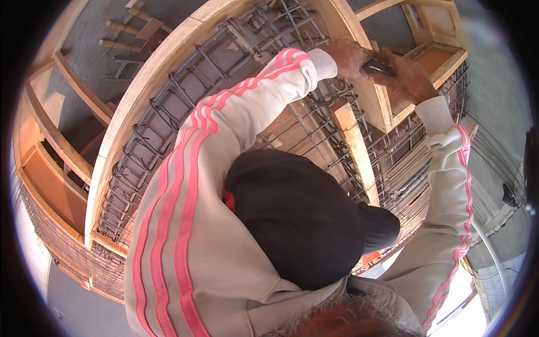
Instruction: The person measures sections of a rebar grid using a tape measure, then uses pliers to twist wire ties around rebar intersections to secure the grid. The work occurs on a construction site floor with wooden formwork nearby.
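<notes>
Grasping a small dark object [380,68] of unclear kind, the fingers of the right hand [410,81] are holding it at the far right; a firm, even grip is probably serving best. The left hand [349,59] is reaching in from the left, its fingertips largely hidden, so whether they are gripping cannot be told. In this view both hands are overlapping a pale timber board [377,104]; steadying the wrists there would likely be improving control. Nearer, a squared timber [356,149] is lying left of steel rods [415,168]. Farther left, the left sleeve [269,104] is passing over a tied steel cage [242,39], whose bars could be snagging loose fabric.
</notes>
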A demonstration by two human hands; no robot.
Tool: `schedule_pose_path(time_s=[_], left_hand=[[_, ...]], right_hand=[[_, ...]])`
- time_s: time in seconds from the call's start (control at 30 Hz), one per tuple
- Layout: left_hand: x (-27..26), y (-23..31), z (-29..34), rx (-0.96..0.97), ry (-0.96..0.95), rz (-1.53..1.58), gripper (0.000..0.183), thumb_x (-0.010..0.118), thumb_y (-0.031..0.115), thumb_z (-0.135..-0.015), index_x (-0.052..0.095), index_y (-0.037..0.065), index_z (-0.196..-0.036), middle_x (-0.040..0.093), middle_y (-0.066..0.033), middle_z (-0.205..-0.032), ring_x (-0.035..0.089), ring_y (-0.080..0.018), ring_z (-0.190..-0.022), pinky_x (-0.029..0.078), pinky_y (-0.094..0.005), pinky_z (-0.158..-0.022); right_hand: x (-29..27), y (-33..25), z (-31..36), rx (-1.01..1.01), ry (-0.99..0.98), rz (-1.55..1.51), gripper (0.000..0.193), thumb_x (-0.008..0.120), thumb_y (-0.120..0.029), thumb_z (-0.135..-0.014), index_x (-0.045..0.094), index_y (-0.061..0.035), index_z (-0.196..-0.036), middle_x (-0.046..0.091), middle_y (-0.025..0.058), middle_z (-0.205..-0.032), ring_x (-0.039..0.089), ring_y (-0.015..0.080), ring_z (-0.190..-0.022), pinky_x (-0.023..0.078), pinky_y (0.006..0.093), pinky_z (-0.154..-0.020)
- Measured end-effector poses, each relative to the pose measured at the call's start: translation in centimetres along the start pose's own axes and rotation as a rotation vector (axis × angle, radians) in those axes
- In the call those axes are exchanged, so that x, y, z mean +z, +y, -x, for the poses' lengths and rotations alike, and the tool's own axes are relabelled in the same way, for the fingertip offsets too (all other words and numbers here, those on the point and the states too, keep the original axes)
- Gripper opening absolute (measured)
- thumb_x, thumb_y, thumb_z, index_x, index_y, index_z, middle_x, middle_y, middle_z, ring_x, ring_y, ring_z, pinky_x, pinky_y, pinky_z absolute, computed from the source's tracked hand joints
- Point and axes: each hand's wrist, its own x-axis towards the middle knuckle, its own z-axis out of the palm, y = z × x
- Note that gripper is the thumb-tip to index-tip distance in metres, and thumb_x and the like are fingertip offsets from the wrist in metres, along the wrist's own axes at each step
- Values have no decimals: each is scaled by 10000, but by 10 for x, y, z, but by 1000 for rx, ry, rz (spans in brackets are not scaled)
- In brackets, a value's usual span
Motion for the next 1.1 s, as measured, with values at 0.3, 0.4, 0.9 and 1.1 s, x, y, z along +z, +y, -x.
schedule_pose_path(time_s=[0.3,0.4,0.9,1.1], left_hand=[[-2,5,16,-29,155,61,474,715,381,-848,604,58,-1177,697,-174,-1016,671,-362,-952,525,-459,-816],[7,20,17,-95,353,-42,413,705,397,-835,627,57,-1056,695,-145,-851,686,-359,-840,529,-486,-748],[-6,-3,7,47,35,64,532,663,413,-893,550,80,-1292,685,-185,-1085,643,-378,-1040,494,-466,-907],[1,25,15,-145,132,-102,405,684,377,-821,618,102,-1111,715,-191,-870,701,-370,-887,546,-487,-804]], right_hand=[[-15,14,-27,185,-310,-113,432,553,-452,-969,602,-202,-1318,646,139,-944,657,274,-824,540,395,-756],[-23,22,-33,366,-475,-306,484,578,-473,-949,601,-156,-1314,626,119,-872,640,242,-753,541,374,-717],[0,18,-15,103,-153,-46,391,571,-464,-959,662,-140,-1158,658,92,-838,664,305,-735,529,419,-697],[-2,19,-18,376,-381,-306,439,588,-492,-951,637,-113,-1167,664,137,-841,684,294,-831,518,447,-744]])
